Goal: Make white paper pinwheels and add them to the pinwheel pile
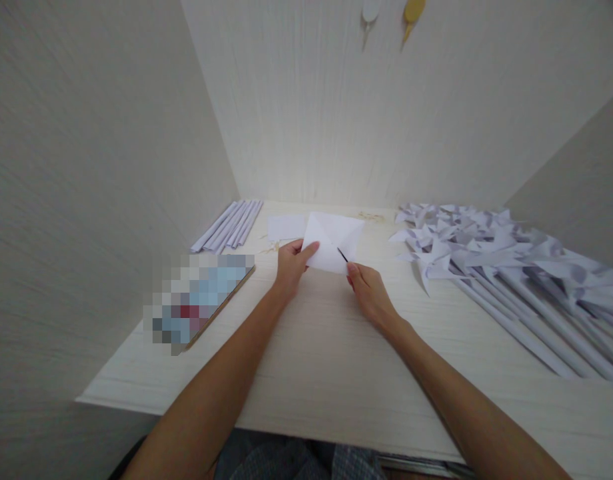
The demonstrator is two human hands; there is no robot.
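A white square of paper (332, 241) with diagonal creases is held just above the pale desk (311, 360). My left hand (290, 264) pinches its left edge, thumb on top. My right hand (367, 291) is closed round a thin dark tool (342, 254) whose tip touches the paper near its lower right edge; I cannot make out what the tool is.
A smaller white sheet (285, 227) lies behind the paper. Several rolled paper sticks (229, 225) lie at the back left. A pile of white paper pinwheels on sticks (506, 267) fills the right side. A blurred flat object (199, 297) sits at the left edge.
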